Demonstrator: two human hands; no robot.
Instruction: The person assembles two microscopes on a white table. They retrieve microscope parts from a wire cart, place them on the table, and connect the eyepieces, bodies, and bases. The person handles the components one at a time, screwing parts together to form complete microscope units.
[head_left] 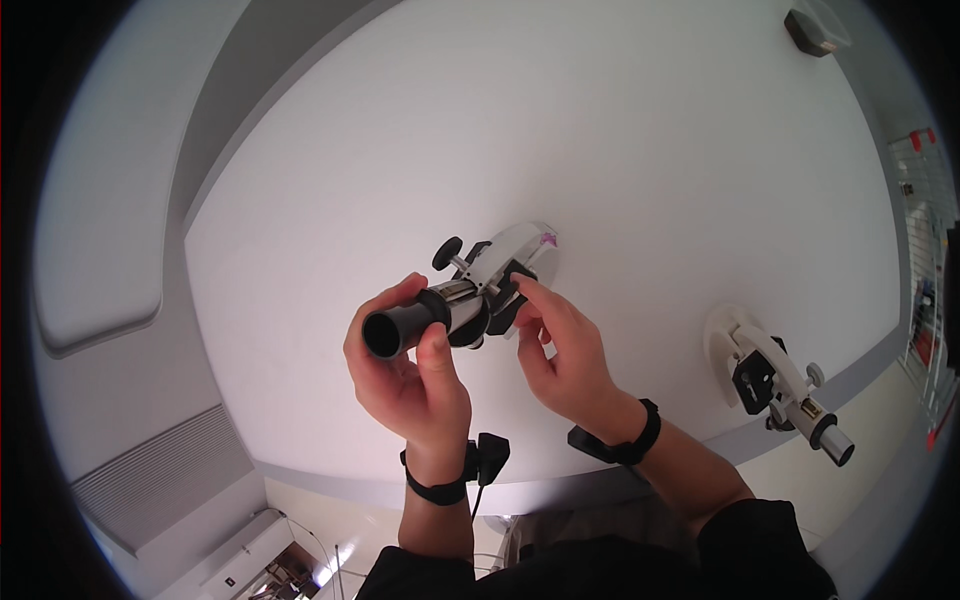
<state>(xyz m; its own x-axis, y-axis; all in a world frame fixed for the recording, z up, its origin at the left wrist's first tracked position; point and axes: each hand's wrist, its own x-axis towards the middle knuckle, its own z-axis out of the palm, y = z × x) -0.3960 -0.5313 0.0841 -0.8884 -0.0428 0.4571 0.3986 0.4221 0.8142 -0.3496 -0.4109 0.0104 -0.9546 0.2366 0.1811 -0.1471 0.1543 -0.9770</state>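
A white microscope (pixel 510 250) with black fittings stands on the white table before me, its eyepiece tube (pixel 398 328) pointing up toward me. My left hand (pixel 415 385) is closed around the upper tube, with the thumb on its near side. My right hand (pixel 570 360) is beside the black stage (pixel 512 298). Its index fingertip touches the stage edge, while the other fingers are partly bent and the thumb is apart from them. A round black focus knob (pixel 447 253) sticks out on the left. Whether anything lies on the stage is hidden.
A second white microscope (pixel 735 345) stands near the table's right edge. A small dark box (pixel 810 32) with a clear cover is at the far right corner. Wire shelving (pixel 920 250) rises beyond the right edge. Each wrist has a black band with a small device.
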